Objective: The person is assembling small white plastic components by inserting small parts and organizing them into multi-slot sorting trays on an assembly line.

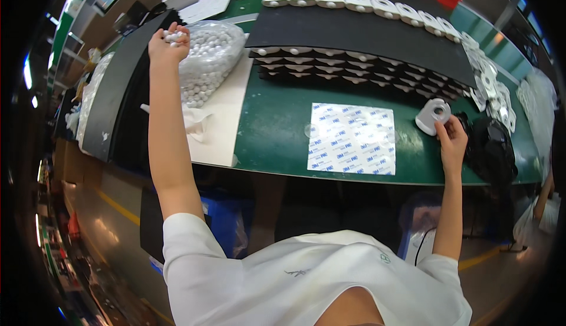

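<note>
Several small white balls (pixel 173 37) rest in the cupped left hand (pixel 168 45), a clear plastic bag of balls (pixel 213 49) just right of it, while the right hand (pixel 453 140) pinches a white plastic casing (pixel 425 120) just ahead and left of it.

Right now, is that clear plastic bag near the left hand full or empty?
Not empty: white balls crowd the clear bag, visible through its plastic. Whether it is completely full, I cannot tell.
</note>
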Motion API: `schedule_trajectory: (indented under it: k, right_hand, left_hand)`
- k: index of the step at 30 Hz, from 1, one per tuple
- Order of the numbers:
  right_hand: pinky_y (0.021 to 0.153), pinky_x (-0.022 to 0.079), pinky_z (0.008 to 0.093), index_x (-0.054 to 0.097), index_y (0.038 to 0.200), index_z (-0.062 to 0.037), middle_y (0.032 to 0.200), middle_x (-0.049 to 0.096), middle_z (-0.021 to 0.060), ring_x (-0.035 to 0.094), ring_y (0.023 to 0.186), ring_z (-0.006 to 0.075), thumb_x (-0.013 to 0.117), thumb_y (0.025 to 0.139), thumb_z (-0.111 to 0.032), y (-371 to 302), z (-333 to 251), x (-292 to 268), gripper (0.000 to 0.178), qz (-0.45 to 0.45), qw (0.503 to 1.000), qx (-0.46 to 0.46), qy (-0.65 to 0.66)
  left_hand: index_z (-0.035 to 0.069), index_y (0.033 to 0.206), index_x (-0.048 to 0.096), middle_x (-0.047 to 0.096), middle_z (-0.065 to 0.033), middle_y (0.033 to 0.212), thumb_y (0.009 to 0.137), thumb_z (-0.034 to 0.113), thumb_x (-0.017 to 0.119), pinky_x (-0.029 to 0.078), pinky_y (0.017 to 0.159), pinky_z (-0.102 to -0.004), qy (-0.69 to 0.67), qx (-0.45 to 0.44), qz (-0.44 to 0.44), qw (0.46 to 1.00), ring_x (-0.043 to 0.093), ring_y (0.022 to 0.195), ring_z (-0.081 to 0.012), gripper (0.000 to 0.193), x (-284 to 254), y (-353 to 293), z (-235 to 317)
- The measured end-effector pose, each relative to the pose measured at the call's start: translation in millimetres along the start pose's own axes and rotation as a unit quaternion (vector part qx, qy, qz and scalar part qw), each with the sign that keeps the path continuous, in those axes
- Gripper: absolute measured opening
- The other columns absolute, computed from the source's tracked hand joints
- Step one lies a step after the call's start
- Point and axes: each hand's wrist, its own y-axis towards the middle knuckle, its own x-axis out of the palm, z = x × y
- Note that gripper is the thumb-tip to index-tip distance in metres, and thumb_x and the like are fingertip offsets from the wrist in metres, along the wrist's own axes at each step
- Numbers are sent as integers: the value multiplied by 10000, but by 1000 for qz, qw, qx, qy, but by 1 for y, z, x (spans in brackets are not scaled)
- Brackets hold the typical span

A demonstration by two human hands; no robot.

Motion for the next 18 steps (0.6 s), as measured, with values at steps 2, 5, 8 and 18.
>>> schedule_trajectory:
  k: [2, 5, 8, 18]
  right_hand:
    - [618, 387, 192, 556, 1036, 23, 855, 571, 5, 504, 728, 52, 562, 861, -69, 1, -7, 2, 197, -29, 1000, -2, -7]
    - [682, 417, 198, 546, 1059, 26, 899, 580, 18, 528, 770, 71, 544, 866, -56, -3, -19, 13, 209, -61, 997, 27, 46]
    - [704, 427, 201, 546, 1049, 12, 903, 583, 19, 528, 778, 67, 532, 861, -35, -11, -41, 42, 194, -104, 990, 28, 86]
    - [676, 417, 188, 514, 1005, -13, 863, 575, 8, 518, 770, 54, 519, 877, -67, -5, -46, 117, 139, -197, 975, 33, 93]
  left_hand:
    - [16, 992, 476, 495, -102, 815, 907, 242, 374, 284, 376, -214, -11, -54, -124, 991, 508, 692, -202, 262, -5, -23, -7]
    - [53, 906, 495, 478, -67, 824, 903, 259, 421, 296, 368, -206, -1, -161, -239, 958, 494, 671, -164, 219, -4, -82, -49]
    - [83, 802, 475, 461, -36, 789, 901, 371, 480, 266, 333, -159, 50, -274, -315, 907, 467, 606, -103, 304, 1, -128, -111]
    - [90, 754, 408, 458, -55, 739, 926, 324, 404, 220, 287, -135, 160, -403, -344, 833, 429, 545, -93, 290, 16, -139, -224]
